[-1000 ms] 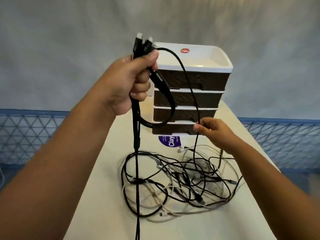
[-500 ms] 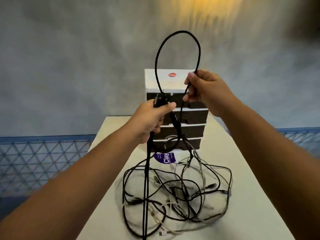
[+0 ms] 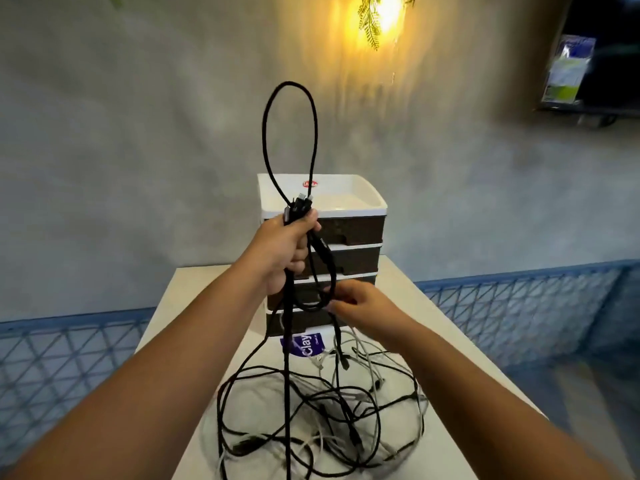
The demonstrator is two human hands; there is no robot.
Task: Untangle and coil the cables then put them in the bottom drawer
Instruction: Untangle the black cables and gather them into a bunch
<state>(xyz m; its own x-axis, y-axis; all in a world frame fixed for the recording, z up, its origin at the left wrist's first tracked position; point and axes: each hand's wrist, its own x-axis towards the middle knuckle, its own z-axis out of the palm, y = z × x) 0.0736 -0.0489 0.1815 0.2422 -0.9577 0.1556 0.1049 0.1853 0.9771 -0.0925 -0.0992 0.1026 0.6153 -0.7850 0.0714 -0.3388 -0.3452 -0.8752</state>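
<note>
Black braided cable (image 3: 289, 133) rises in a tall loop above your left hand (image 3: 284, 251), whose fingers are wrapped tight around its gathered strands and plugs. Your right hand (image 3: 360, 308) reaches in lower, fingertips pinching a hanging strand just in front of the drawer unit (image 3: 356, 230). Below, tangled black and white cables (image 3: 322, 420) sprawl across the white table (image 3: 467, 427).

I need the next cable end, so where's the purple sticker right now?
In the head view, the purple sticker lies on the white table at centre, just before the drawer unit's bottom drawer, behind the cable tangle.
</note>
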